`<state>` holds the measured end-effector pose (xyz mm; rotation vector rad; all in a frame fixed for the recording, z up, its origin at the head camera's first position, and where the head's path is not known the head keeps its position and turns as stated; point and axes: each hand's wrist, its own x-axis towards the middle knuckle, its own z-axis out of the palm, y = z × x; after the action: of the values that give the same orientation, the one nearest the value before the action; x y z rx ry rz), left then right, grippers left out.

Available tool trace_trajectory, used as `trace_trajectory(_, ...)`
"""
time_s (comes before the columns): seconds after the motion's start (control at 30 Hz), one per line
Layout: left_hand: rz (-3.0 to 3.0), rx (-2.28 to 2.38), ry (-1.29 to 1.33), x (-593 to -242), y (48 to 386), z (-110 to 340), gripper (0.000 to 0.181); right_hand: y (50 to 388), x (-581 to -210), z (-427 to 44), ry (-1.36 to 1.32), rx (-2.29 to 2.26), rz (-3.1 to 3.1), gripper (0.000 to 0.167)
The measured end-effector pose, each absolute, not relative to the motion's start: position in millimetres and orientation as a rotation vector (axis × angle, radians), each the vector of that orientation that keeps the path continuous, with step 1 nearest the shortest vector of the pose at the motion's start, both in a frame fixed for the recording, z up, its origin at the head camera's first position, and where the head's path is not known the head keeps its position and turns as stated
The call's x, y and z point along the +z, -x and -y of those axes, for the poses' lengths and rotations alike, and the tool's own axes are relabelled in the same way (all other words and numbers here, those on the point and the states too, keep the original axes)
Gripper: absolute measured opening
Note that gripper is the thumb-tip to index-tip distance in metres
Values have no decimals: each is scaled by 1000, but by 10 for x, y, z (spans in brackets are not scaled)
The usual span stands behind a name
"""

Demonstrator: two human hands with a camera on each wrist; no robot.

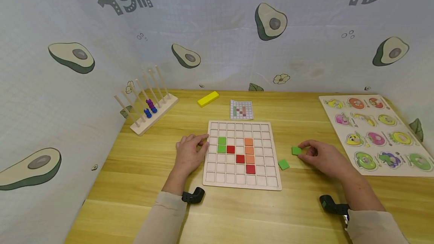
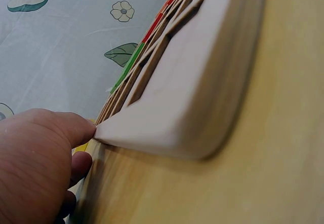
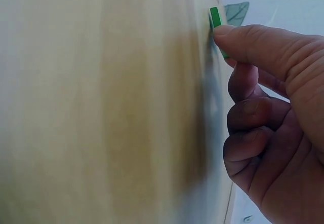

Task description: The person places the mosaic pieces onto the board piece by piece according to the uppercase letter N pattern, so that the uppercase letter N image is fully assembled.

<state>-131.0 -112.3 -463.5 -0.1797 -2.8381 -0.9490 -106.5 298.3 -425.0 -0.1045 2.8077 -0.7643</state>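
Note:
A wooden grid board [image 1: 211, 181] lies on the table with two green tiles [image 1: 222, 145], three red tiles [image 1: 240, 159] and three orange tiles [image 1: 249, 150] in its cells. At its left edge, my left hand [image 1: 190, 153] touches the side with thumb and index finger; the left wrist view shows the thumb [image 2: 76, 127] against the rim. To the right of the board, my right hand [image 1: 322, 158] pinches a green square tile [image 1: 296, 151] between thumb and index finger, the other fingers curled. Another loose green tile [image 1: 283, 164] lies beside the board's right edge.
Behind the board lies a small printed pattern card [image 1: 241, 110], with a yellow block [image 1: 208, 99] to its left. A peg stand [image 1: 154, 114] with blue and purple beads stands back left. A fruit puzzle board [image 1: 376, 134] occupies the right side.

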Motion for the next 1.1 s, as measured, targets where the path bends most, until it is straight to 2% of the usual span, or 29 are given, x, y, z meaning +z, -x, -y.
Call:
trace_trajectory(0.63,2831,-942,191,-4648,1311,1128,31,1054,-4077,-2498,204,-837,-2777,34)
trace_trajectory(1.1,2863,-949,174,-4647,1314,1131,31,1092,-4076,-1995,276,-878,-2704,25)
